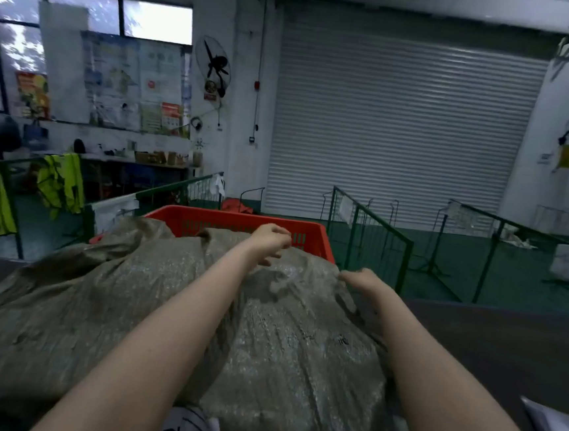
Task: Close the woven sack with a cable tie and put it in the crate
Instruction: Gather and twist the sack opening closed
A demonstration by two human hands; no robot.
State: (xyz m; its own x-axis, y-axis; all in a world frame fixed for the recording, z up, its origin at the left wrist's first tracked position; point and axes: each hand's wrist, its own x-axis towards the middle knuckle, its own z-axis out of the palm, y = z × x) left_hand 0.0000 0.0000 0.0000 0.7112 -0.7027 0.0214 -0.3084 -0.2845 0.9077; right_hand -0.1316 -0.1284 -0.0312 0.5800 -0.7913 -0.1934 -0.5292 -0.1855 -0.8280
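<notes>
We are looking down over both bare forearms at a grey-brown woven sack (pixel 281 352), which is lying bulky and creased on a dark table (pixel 489 339) and filling most of the lower view. Its far end is reaching the near rim of a red plastic crate (pixel 241 223); whether any part is lying inside the crate we cannot tell.

The left hand (pixel 270 240) is curling over the sack's far end, fingers bent downward near the crate rim; we cannot tell whether it is pinching fabric or merely touching it. The right hand (pixel 362 278) is clenching around a gathered fold at the sack's right shoulder. No cable tie is making itself out in this blurred frame.

Writing: dark marks are showing on the sack's right flank, too smeared to read. A white parcel (pixel 185 428) at the bottom edge is carrying black handwritten strokes, also illegible. Posters (pixel 133 81) on the far wall are too small to read. Green metal barriers (pixel 371 229) are standing beyond the table, with yellow hi-vis vests (pixel 60 183) hanging at left.
</notes>
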